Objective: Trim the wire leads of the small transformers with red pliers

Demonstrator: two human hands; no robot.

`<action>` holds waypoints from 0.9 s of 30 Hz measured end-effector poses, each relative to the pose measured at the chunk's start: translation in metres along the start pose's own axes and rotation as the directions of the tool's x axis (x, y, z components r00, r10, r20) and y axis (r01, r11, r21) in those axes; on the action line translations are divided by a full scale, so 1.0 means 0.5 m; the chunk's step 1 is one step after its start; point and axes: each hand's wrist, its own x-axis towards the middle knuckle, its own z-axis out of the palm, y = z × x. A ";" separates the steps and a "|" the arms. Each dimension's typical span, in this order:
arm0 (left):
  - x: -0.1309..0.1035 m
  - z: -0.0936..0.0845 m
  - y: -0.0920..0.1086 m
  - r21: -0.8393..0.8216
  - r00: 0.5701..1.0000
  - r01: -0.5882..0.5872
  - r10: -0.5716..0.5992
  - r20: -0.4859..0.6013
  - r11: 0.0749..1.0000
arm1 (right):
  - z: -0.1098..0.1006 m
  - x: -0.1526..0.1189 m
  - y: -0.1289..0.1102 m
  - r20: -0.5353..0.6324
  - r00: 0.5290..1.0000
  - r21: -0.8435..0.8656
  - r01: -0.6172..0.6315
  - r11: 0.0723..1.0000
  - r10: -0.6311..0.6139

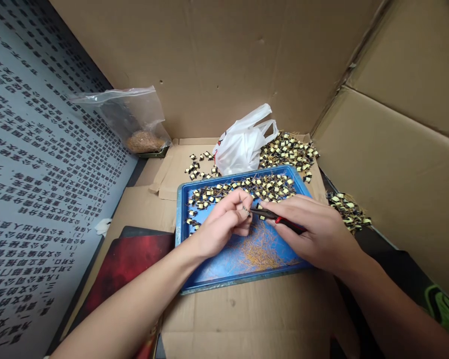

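Observation:
Over the blue tray [213,286], my left hand [224,222] pinches a tiny part, mostly hidden by the fingertips. My right hand [310,227] is wrapped round dark pliers with red on the handle [280,220], whose jaws point left and reach the left fingertips. Many small black and yellow components with thin wires [277,187] lie in the back and left of the tray. A loose heap of short copper-coloured wire bits [262,252] lies on the tray's floor below the hands.
A white plastic bag [241,147] sits behind the tray, beside a pile of components [292,152]. Another pile [347,212] lies to the right. A clear bag of wire bits [144,139] stands back left. Cardboard walls rise behind and right; a red-black mat [127,264] lies left.

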 end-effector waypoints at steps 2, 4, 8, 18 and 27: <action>-0.001 -0.002 0.000 -0.002 1.000 0.022 -0.022 0.018 1.000 | -0.001 0.000 -0.001 -0.001 1.000 0.005 0.007 1.000 -0.007; -0.001 -0.005 -0.001 -0.002 0.999 0.034 -0.034 0.036 0.999 | -0.003 0.000 -0.001 0.003 1.000 0.004 0.015 1.000 -0.015; -0.003 -0.009 0.001 -0.003 0.996 0.057 -0.056 0.068 0.998 | -0.005 0.001 0.000 0.015 1.000 0.014 0.024 1.000 -0.025; -0.003 -0.003 0.006 -0.048 0.990 0.125 -0.121 0.077 0.991 | -0.014 0.001 -0.003 0.055 0.998 0.110 0.002 0.994 -0.008; -0.004 -0.002 0.006 -0.077 0.988 0.113 -0.104 0.110 0.991 | -0.014 0.006 -0.005 0.054 0.998 0.142 0.009 0.990 -0.017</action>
